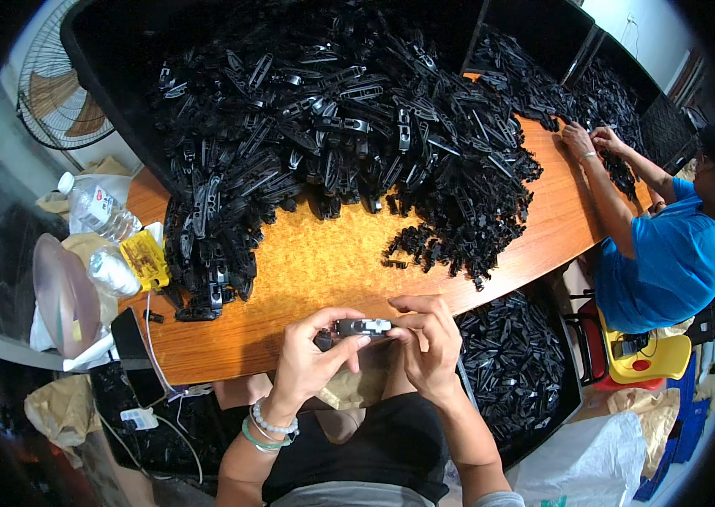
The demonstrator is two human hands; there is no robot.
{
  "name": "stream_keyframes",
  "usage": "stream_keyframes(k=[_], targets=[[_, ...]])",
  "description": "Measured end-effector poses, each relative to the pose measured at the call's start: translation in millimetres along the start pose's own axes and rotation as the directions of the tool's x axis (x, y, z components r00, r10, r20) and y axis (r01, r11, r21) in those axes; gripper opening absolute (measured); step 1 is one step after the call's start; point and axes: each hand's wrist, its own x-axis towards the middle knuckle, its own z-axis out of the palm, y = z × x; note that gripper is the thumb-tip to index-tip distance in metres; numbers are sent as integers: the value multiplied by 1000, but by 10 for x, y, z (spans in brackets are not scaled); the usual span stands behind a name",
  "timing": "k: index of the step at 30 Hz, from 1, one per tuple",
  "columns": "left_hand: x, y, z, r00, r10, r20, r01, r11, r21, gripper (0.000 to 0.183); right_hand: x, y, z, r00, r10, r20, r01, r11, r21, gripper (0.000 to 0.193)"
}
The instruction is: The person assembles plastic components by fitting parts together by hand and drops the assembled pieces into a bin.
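Observation:
Just in front of the table's near edge, a small elongated black plastic part point(362, 327) with a shiny silvery top lies level between my two hands. My left hand point(313, 351) is closed on its left end, thumb along the near side. The fingers of my right hand point(427, 342) pinch at its right end; exactly what they grip there is too small to tell. Beyond my hands, a large heap of similar black parts point(324, 127) covers the far side of the wooden table point(307, 253). A smaller pile of tiny black pieces point(433, 245) sits to the right.
A bin of black parts point(514, 363) stands below the table at my right. At left are a water bottle point(97, 207), a yellow packet point(146, 259), a phone point(136, 355) with cables, and a fan point(66, 93). A co-worker in blue point(666, 253) handles parts at far right.

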Motion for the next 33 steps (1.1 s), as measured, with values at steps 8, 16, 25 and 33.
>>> stream_keyframes(k=[8,16,25,33], targets=[[-79,-153,174,913,407,-17,-374,854,361,24,-148,-182,137,799,601,13,-504,658,559,7],[-27,-71,57,994,-36,106,48,993,-111,43,-159,-172,24,851,518,86,-485,713,507,7],[-63,-46,113,999,-28,15,29,998,-49,21,-151,-98,-8,989,141,45,-141,990,2,8],[-80,-208,128,994,72,87,-82,990,116,13,-367,18,-128,838,445,317,-528,808,262,22]])
